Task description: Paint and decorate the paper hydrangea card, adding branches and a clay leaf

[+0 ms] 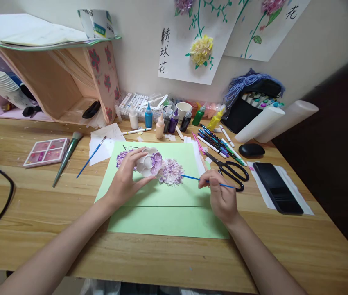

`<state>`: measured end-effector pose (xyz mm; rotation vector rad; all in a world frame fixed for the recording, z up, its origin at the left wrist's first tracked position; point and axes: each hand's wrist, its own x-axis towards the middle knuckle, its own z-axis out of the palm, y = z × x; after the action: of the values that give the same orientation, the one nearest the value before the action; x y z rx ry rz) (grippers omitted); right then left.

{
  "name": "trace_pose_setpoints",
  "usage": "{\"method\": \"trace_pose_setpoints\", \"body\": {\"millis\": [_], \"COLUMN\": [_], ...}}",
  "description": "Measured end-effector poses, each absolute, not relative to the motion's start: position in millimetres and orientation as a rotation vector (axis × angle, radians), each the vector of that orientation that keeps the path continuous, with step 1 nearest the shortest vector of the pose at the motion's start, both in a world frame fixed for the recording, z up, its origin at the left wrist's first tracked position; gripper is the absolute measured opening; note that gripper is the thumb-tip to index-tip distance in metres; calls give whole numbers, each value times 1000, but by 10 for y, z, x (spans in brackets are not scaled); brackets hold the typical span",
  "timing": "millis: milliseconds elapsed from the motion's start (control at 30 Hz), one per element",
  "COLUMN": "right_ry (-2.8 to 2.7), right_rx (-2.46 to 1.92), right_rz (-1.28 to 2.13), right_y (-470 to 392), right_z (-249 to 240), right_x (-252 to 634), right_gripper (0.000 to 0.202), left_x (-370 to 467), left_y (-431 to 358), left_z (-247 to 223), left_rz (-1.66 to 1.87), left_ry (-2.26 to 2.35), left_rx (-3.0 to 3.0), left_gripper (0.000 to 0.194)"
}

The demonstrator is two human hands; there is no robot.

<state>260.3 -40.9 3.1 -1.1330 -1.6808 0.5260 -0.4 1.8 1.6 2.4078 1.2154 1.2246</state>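
Note:
My left hand [127,178] grips a white paint palette [145,164] by its edge, thumb below and fingers above. Purple paint coats several of its wells. In my right hand [221,192] is a thin blue paintbrush [191,177], its tip at the right side of a pale purple paper flower [171,172]. That flower lies on a light green sheet [161,221]. A second, deeper purple flower [121,157] shows at the sheet's upper left, partly hidden behind my left hand and the palette.
Black-handled scissors [232,170] and several pens [213,141] lie right of the sheet, with a phone [276,186] and mouse [251,150] farther right. Paint bottles [159,127] stand behind. A second brush [91,157], a green-handled brush [66,159] and a pink case [47,151] lie left.

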Motion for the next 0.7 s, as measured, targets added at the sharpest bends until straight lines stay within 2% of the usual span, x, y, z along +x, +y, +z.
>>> {"method": "trace_pose_setpoints", "body": {"millis": [200, 700], "right_ry": [-1661, -1631], "right_rx": [-1130, -1112], "right_rz": [434, 523], "right_y": [-405, -405], "right_z": [44, 17], "right_x": [2599, 2592], "right_gripper": [38, 40], "left_x": [-3, -3], "left_y": [18, 18], "left_z": [8, 1], "left_rz": [1234, 1200], "left_ry": [1196, 1190], "left_rx": [2407, 2409], "left_gripper": [59, 59]}}
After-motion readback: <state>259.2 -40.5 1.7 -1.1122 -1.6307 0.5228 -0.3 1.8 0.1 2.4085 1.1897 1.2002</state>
